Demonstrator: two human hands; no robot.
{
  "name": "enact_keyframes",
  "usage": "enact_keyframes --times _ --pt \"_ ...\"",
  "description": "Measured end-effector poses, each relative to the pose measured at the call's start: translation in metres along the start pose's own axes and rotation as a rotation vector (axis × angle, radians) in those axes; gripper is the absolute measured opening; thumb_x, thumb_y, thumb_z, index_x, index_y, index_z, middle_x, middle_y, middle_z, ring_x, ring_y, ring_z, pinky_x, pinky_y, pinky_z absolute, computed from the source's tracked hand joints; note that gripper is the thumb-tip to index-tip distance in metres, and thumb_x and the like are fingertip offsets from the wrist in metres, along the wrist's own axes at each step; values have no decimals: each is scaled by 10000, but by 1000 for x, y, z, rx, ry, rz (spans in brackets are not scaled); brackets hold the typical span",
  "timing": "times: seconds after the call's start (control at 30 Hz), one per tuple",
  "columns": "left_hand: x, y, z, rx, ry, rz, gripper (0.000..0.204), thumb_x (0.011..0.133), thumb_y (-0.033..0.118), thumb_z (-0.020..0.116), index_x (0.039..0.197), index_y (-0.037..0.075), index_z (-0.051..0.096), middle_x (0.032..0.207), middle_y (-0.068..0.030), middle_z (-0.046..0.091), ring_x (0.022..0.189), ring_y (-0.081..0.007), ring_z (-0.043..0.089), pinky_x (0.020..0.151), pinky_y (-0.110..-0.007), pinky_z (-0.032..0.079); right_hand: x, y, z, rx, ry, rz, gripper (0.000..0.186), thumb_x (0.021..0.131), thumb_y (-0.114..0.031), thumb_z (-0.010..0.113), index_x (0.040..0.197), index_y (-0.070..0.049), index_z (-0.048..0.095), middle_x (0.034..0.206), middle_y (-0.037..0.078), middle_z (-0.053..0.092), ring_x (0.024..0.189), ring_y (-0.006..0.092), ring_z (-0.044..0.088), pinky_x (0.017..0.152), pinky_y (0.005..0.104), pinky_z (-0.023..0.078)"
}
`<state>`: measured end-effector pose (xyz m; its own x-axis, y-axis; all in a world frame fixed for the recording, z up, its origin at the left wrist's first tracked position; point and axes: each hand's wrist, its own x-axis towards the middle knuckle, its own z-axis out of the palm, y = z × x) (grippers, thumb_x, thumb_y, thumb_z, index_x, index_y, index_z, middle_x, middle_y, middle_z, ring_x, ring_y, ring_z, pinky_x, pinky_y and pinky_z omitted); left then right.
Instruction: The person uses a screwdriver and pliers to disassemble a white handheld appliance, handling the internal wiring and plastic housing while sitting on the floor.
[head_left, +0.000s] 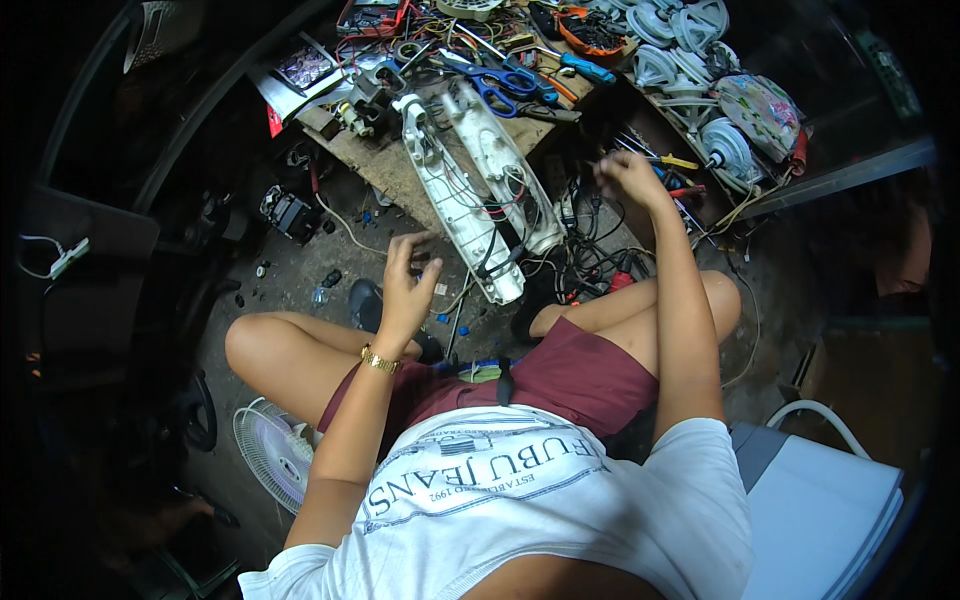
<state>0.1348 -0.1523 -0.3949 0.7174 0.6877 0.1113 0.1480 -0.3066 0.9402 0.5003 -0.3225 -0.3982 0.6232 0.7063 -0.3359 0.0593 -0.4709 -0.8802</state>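
Two long halves of a white plastic housing, a left half [462, 210] and a right half [497, 150], lie side by side on the worn wooden board [375, 160], with thin red and black wires running between them. My left hand [408, 290] hovers left of the housing's near end, its fingers loosely bent and apart, holding nothing. Beyond the housing on the right, my right hand [632, 180] is raised beside a box of tools, its fingers curled in; whatever they hold, if anything, is hidden. A yellow-handled tool [678, 162] lies close to it.
Blue-handled scissors [492, 88] and a blue screwdriver [588, 68] lie among tools at the board's far end. White plastic wheel-like parts [690, 60] are piled at far right. Tangled black cables [590, 240] cover the floor before my legs. A fan [268, 455] stands lower left.
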Motion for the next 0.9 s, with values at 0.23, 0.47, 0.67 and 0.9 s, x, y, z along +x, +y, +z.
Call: enact_keyframes --times 0.23,0.47,0.67,0.9 --pt "-18 -15 -4 34 -71 -71 331 818 32 608 1147 17 576 1078 -125 528 927 -228 563 824 -322 460 43 151 34 -910 -73 350 293 786 -133 589 1051 -41 676 1137 250 609 1053 381 605 901 409 493" --pt "-34 -10 -10 104 -75 -123 349 818 35 603 1163 16 552 1099 -136 537 986 -263 563 851 -327 448 54 193 97 -688 241 545 319 842 -135 541 1125 -30 642 1203 243 588 1142 381 564 958 437 460" --pt "-37 -5 -9 120 -93 -156 366 821 32 608 1180 13 540 1136 -141 529 984 -269 560 866 -326 443 54 208 98 -885 104 568 347 882 -199 511 1179 -70 635 1228 184 600 1148 329 581 931 426 480" --pt "-26 -6 -2 124 -71 -92 337 804 18 609 1137 3 557 1063 -147 537 987 -282 561 865 -335 447 78 252 29 -948 -291 436 384 879 -286 533 1193 -81 615 1286 188 560 1144 293 585 948 422 464"
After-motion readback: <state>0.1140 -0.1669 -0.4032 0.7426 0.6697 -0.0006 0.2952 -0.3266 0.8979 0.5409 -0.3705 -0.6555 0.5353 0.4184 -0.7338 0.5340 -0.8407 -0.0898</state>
